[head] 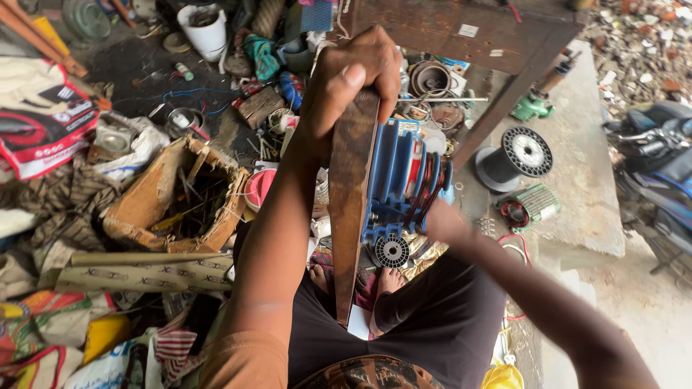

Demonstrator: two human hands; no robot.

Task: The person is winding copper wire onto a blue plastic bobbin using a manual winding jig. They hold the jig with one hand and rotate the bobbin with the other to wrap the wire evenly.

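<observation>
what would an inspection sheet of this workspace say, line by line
surface: dark floor, littered with scrap.
job's things: wooden board upright; blue winder beside it, copper wire wound on it.
clutter: torn box, white cup, black spool, sacks.
grips: left hand clasps the board's top; right hand at the wire, fingers hidden.
cables: blue wire on floor; red wire by right arm.
surroundings: wooden table, concrete slab, parked scooter.
</observation>
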